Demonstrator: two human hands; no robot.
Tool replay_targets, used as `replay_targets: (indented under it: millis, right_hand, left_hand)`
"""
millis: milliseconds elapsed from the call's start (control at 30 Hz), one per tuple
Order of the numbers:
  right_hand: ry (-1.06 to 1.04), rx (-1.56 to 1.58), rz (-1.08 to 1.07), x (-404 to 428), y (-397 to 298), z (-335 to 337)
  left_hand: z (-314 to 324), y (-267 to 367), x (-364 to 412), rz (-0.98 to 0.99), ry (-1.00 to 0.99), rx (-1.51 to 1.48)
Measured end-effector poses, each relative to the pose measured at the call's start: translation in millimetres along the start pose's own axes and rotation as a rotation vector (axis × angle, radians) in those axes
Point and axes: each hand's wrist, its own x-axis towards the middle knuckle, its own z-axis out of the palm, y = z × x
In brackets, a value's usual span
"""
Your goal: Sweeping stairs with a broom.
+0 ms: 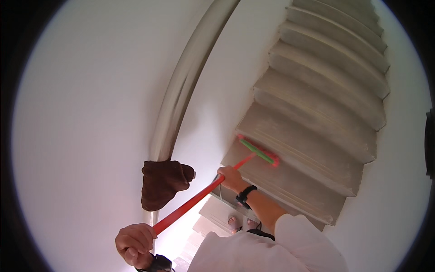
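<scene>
A push broom [257, 151] with a green head and pink-red bristles lies across a stair tread [283, 171], near the foot of the riser behind it. Its red handle [190, 206] slants down to the lower left. Around the handle's upper end my left hand [135, 244] is closed, beside the wall. My right hand [232, 178] grips the same handle further down, closer to the broom head. Each wrist has a black band or watch. The bristles look slightly blurred.
Stairs [323, 85] rise toward the upper right between pale walls [85, 85]. A thick handrail [178, 91] runs along the left wall, with a dark brown cloth [161, 185] draped over it. Lower steps [217, 212] descend behind my feet [234, 223].
</scene>
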Motion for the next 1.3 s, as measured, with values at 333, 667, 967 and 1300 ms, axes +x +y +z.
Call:
replay_targets:
  millis: [333, 667, 967, 1300]
  right_hand:
    - [-0.179, 0.115, -0.133, -38.8, -46.0, -15.1]
    - [-0.326, 0.067, -0.216, -12.4, -6.6, 6.7]
    - [-0.344, 0.026, -0.2, -7.2, 0.8, 0.0]
    - [-0.383, 0.137, -0.247, -78.8, -89.5, 8.7]
  left_hand:
    - [13.9, 50.4, -0.5, 0.131, -0.138, -0.039]
    - [0.7, 23.5, -38.5, -0.045, 0.02, 0.192]
    - [39.0, 29.8, -16.2, 0.011, -0.128, 0.003]
    - [10.2, 111.3, -41.2, 0.15, -0.078, -0.011]
